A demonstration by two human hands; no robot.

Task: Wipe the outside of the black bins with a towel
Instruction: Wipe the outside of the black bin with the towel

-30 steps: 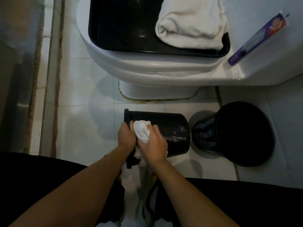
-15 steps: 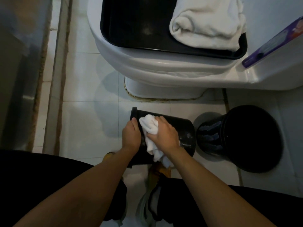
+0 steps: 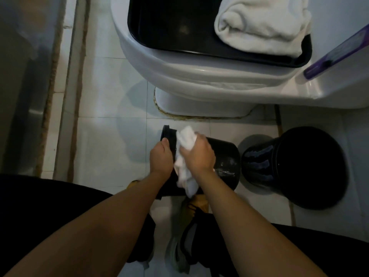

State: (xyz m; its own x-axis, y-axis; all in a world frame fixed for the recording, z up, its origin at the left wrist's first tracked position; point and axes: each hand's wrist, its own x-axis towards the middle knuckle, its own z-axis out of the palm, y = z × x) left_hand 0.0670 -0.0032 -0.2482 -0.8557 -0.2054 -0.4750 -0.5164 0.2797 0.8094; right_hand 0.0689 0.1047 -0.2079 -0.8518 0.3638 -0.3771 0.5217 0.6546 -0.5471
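Head view, looking down at a tiled bathroom floor. A small black plastic bin [image 3: 221, 156] is held tipped on its side above the floor, its long axis running left to right: the open rim points to the person's left, the closed base to the right. The left hand [image 3: 161, 155] grips the bin at its rim end, fingers curled round the lip, and steadies it. The right hand [image 3: 198, 154] lies just beside it, closed round a bunched white cloth towel [image 3: 184, 156] and pressing it against the upper side wall next to the rim. From the right hand, the unwiped length of wall extends rightward toward the base, where pale smears show; a stroke along the axis would therefore travel away from the left hand. A second, larger glossy black round bin [image 3: 299, 166] stands on the floor just right of the held one, apart from it and nearer the right arm. Behind, a white ceramic toilet [image 3: 179, 76] carries a black rectangular tray [image 3: 159, 27] holding a folded white towel [image 3: 259, 25].
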